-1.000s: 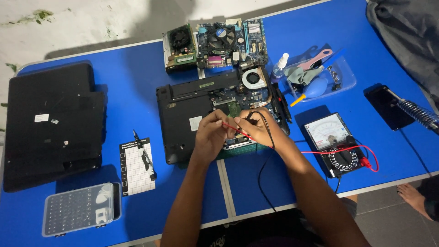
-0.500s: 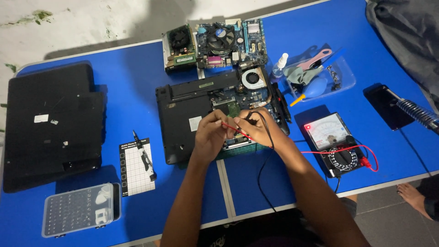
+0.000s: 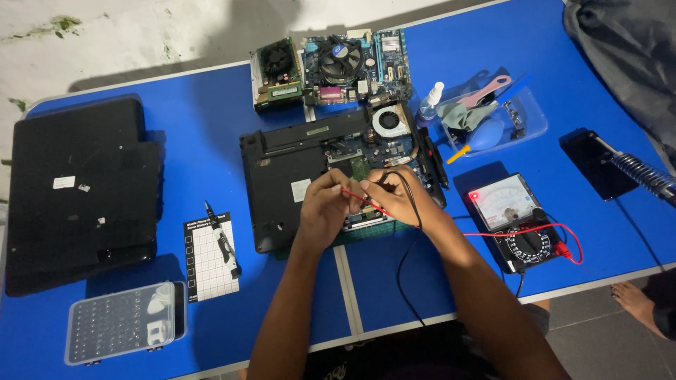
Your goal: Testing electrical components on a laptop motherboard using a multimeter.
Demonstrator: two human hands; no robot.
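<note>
Head view is showing a blue table (image 3: 577,63) from above. At its left edge a black laptop lid (image 3: 77,190) is lying flat. Toward the near left corner a clear screw box (image 3: 123,322) is sitting, with a white grid mat (image 3: 208,262) just beside it and a small black screwdriver (image 3: 224,243) lying across the mat.

In the middle of the table an opened laptop (image 3: 296,176) is lying with its board and fan exposed. At the far edge, touching the laptop's back, a green motherboard (image 3: 331,67) is sitting.

The left hand (image 3: 325,210) is hovering over the laptop's near side, its grip pinched narrow on a red probe (image 3: 355,198). The right hand (image 3: 396,197) is just beside it, nearly touching, its grip closed on a black probe (image 3: 386,180), whose black lead is running off the near edge.

Right of the laptop a clear bag (image 3: 493,116) of cleaning tools is lying. Nearer the front edge an analog multimeter (image 3: 514,222) is lying flat, a red lead looping from it. Toward the right edge a black phone (image 3: 595,165) is lying, with a coiled iron stand (image 3: 644,176) beside it.
</note>
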